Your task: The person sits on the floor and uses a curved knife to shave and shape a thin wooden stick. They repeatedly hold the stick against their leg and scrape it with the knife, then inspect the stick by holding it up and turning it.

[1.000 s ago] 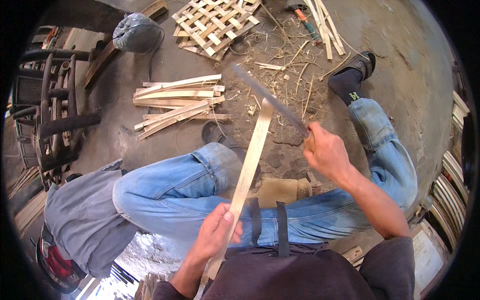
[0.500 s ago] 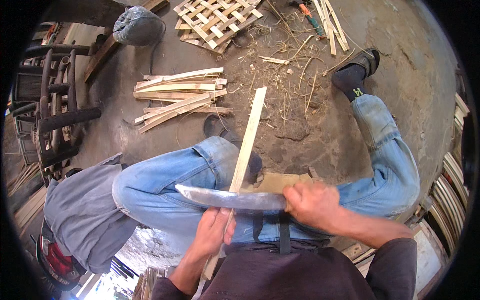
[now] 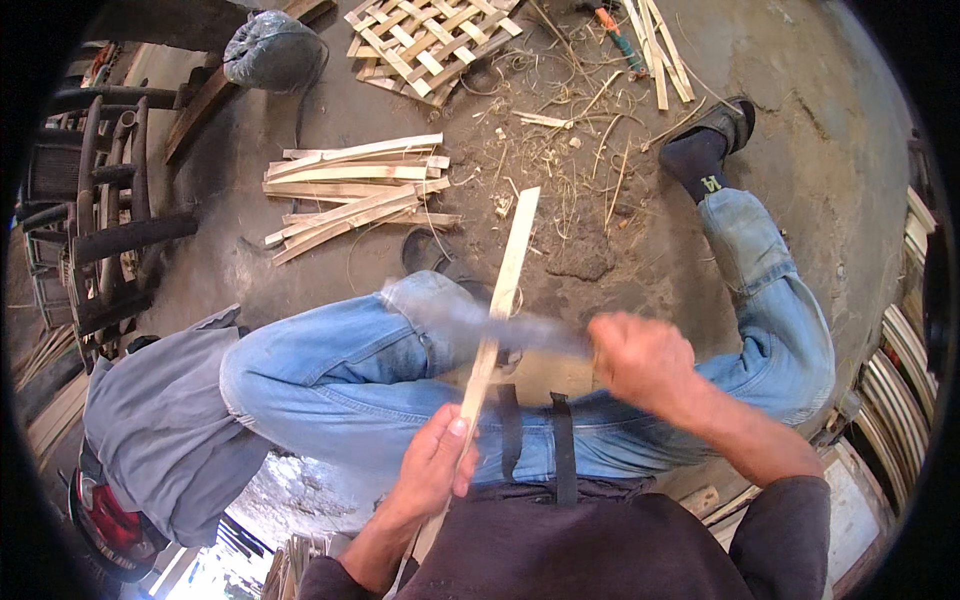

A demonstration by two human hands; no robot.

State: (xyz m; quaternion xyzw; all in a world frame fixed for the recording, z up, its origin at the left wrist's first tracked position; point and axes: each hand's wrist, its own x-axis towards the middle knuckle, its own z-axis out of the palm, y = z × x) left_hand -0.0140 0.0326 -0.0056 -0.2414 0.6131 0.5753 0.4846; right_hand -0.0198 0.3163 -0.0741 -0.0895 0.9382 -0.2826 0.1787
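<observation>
Left hand (image 3: 432, 455): you grip the strip (image 3: 514, 245), which points away past your left leg (image 3: 310, 350); a loose hold could let it twist.
Right hand (image 3: 642, 360): you hold the knife (image 3: 545, 335); slipping nearer, it could cut your left hand.
Left leg: near the blurred blade; overshooting could nick it.

A rough workshop, by the look of it: curly shavings (image 3: 503, 206) scattered over a bare, stained floor (image 3: 830, 200), a pile of cut pale strips (image 3: 345, 174), woven lattice panels (image 3: 430, 64), a tool with an orange-and-green handle (image 3: 620, 42), long slats (image 3: 893, 400) stacked at right, a blurred blade (image 3: 540, 335) in hand
</observation>
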